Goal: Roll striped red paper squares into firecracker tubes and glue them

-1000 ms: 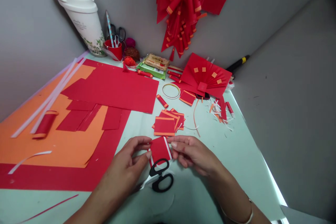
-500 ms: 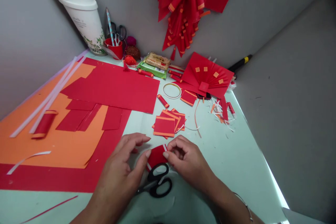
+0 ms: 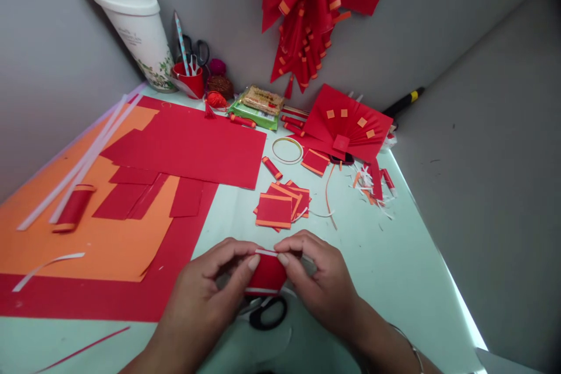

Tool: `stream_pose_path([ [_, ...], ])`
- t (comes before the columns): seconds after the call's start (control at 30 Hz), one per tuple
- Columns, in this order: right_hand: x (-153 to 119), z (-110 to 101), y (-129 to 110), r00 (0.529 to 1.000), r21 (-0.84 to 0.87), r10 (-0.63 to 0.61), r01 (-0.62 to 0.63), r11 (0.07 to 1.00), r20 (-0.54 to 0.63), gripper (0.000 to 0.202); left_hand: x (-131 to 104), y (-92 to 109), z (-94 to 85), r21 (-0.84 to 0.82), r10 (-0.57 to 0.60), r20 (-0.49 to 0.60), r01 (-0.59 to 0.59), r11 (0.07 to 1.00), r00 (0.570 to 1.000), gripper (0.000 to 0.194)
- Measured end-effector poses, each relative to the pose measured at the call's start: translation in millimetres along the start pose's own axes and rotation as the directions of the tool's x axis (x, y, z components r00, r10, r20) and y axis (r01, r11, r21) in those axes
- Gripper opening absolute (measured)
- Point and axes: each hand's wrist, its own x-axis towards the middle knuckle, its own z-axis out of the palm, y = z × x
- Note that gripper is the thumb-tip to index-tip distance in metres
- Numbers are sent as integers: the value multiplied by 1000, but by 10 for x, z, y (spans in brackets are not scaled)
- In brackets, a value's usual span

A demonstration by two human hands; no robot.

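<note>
Between both hands is a small red paper piece (image 3: pixel 266 273) with a white strip along its far edge and another along its near edge. My left hand (image 3: pixel 219 280) pinches its far left corner between thumb and fingers. At the far right corner my right hand (image 3: pixel 318 269) pinches it the same way. Black-handled scissors (image 3: pixel 268 313) lie on the table just below the paper, their blades mostly hidden by my left hand. Just beyond my hands sits a stack of red paper squares with orange edge strips (image 3: pixel 274 210).
Orange sheets (image 3: pixel 131 251) and red sheets (image 3: pixel 193 146) cover the left side, with a rolled red tube (image 3: pixel 74 207) on them. A tape roll (image 3: pixel 287 151), paper scraps (image 3: pixel 363 178) and a red folded-paper piece (image 3: pixel 346 120) lie farther back. A white cup (image 3: pixel 135 35) stands back left.
My left hand has moved right and taken hold of the red paper. The paper has turned, so its white strips now run across at the far and near edges.
</note>
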Motion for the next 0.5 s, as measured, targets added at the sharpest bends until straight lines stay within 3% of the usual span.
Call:
stream_pose_path([
  [0.1, 4, 11, 8, 989, 30, 147, -147, 989, 0, 13, 25, 23, 3, -104, -167, 42, 170, 980, 985, 33],
  [0.17, 10, 10, 16, 987, 19, 162, -162, 987, 13, 12, 32, 42, 9, -134, -195, 65, 203, 970, 979, 33],
  [0.33, 9, 23, 46, 1000, -95, -30, 30, 995, 9, 15, 45, 44, 21, -97, -187, 89, 195, 976, 978, 31],
  [0.5, -49, 64, 23, 968, -320, -251, 234, 918, -11, 13, 35, -4, 22, -60, -151, 99, 157, 986, 984, 27],
])
